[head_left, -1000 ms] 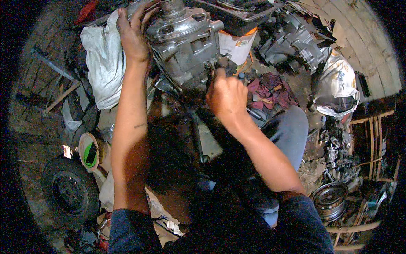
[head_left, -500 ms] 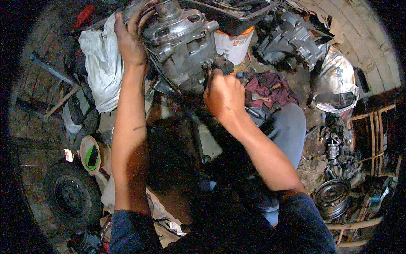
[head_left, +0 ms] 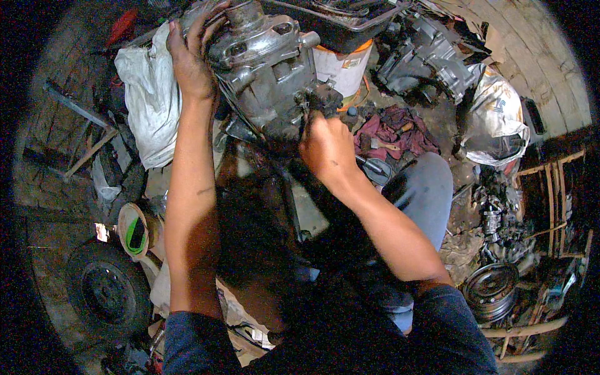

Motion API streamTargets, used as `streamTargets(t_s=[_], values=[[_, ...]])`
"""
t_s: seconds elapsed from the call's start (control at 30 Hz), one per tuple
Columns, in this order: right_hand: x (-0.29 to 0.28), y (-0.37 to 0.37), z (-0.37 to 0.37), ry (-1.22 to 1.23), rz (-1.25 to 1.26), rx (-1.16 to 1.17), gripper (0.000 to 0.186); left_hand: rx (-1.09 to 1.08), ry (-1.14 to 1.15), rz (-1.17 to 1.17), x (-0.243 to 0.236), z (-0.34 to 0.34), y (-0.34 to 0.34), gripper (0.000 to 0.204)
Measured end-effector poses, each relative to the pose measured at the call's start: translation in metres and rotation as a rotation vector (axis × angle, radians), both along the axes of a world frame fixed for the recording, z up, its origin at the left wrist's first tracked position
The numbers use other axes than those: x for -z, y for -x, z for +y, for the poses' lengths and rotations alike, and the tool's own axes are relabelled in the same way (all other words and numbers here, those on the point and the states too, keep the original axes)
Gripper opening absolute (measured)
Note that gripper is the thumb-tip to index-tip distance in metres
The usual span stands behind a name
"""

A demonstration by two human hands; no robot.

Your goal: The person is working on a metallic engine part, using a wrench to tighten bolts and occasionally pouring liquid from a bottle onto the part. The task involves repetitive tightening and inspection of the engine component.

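A grey metal gearbox housing [head_left: 265, 65], greasy and dark lower down, stands in front of me at the top middle. Against its left side rests my left hand [head_left: 195, 69], fingers spread and reaching up along the casing. My right hand [head_left: 328, 149] is closed in a fist just below a dark, rounded fitting [head_left: 327, 98] at the housing's lower right. Whatever the fist grips is hidden behind the fingers. Shadow covers the underside of the housing.
Behind the housing are a black tray [head_left: 359, 28] and a white bucket [head_left: 342, 69]. A second gear casing [head_left: 428, 62], a dark red cloth [head_left: 406, 134] and a white sack [head_left: 494, 119] lie rightward. Left are another white sack [head_left: 147, 100] and a tyre [head_left: 106, 287].
My right fist has shifted slightly down, toward me, and turned a little. My left hand keeps its place against the housing.
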State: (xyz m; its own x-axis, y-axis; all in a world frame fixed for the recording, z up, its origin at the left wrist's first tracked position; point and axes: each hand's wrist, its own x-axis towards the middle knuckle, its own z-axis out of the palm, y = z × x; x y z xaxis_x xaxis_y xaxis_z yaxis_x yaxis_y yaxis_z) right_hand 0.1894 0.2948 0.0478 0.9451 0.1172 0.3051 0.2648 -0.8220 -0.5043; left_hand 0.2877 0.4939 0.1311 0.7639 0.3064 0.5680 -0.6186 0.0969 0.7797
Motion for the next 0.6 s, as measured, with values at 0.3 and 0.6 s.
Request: streamTargets(t_s=[0.3, 0.6], values=[[-0.058, 0.013, -0.044, 0.084, 0.002, -0.004, 0.017, 0.051, 0.024, 0.059, -0.004, 0.000, 0.012, 0.061], [-0.087, -0.076, -0.084, -0.154, -0.163, -0.310, 0.035, -0.376, -0.692, -0.016, -0.011, -0.031, 0.046, 0.045]])
